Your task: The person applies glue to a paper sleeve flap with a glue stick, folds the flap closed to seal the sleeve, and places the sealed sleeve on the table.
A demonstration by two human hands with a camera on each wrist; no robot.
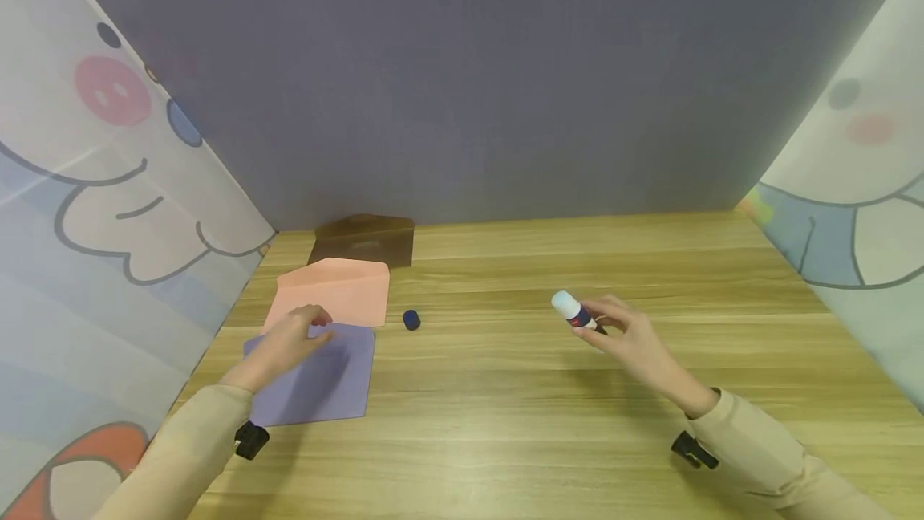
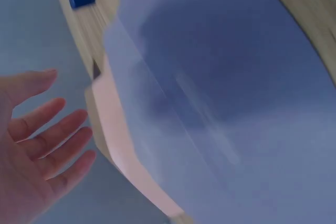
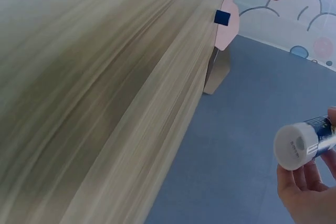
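My right hand grips a glue stick above the right part of the table, its white base pointing up and left. In the right wrist view, fingers and thumb wrap the dark blue label of the glue stick. My left hand hovers over a purple envelope, fingers relaxed and holding nothing. A pale shiny streak runs along the purple envelope beside its fold line. To the right of the envelopes, a dark blue cap stands on the table.
Behind the purple envelope lies a pink envelope, partly covered by it. A brown envelope sits farther back against the grey wall. The wood-grain table has printed cartoon panels at both sides.
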